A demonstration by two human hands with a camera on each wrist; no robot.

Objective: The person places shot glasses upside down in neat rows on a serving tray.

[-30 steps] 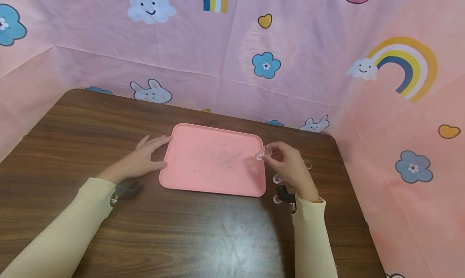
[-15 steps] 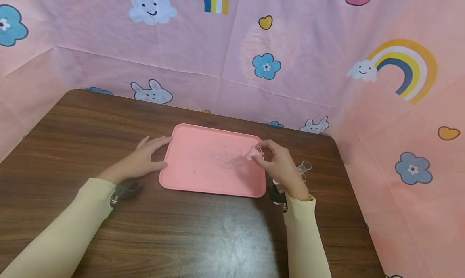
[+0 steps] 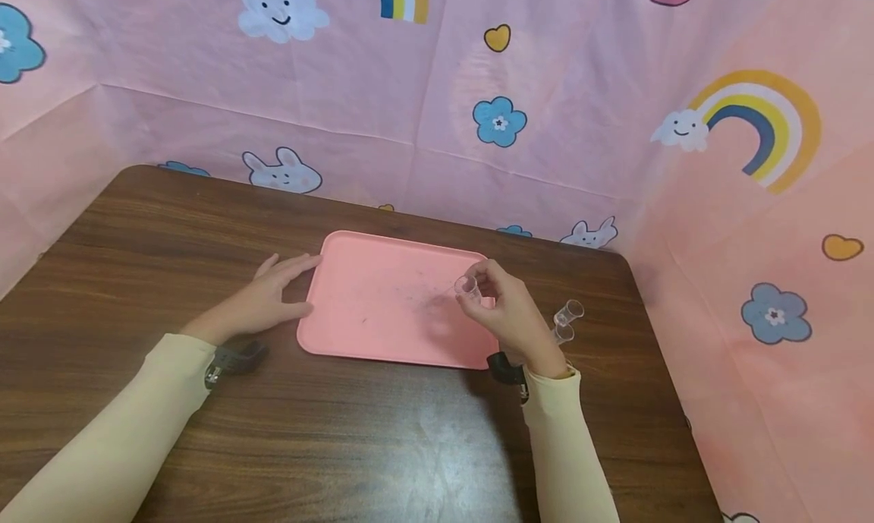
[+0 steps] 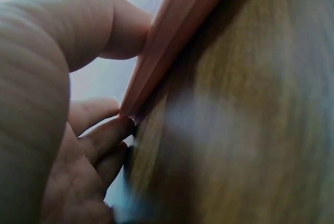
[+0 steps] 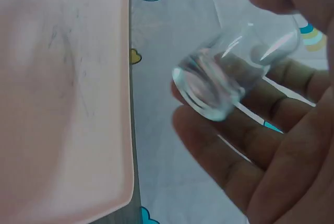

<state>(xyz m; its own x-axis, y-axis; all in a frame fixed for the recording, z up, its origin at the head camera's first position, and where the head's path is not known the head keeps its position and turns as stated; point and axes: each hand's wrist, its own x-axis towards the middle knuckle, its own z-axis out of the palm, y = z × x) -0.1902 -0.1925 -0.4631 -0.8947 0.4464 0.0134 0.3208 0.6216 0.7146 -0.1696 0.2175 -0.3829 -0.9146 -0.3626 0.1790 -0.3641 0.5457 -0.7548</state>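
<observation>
A small clear shot glass (image 3: 467, 286) is held in my right hand (image 3: 508, 314) above the right part of a pink tray (image 3: 369, 280). Seen from the right wrist, the thumb and fingers close round the glass (image 5: 235, 70), with its thick base towards the tray. My left hand (image 3: 262, 301) is at the tray's left edge; its thumb and fingertips touch the rim, fingers mostly straight. In the left wrist view the thumb (image 4: 128, 31) lies against the tray's pink side (image 4: 167, 41).
To the right of the tray, two more clear glasses, one (image 3: 570, 312) behind the other (image 3: 563, 333), are on the dark wooden table (image 3: 382, 439), partly behind the right wrist. Patterned pink cloth (image 3: 362, 90) hangs along the back and right side.
My right hand has carried the glass leftwards, from the tray's right rim to farther over the tray, and the glass has turned more upright. The left hand stays at the rim.
</observation>
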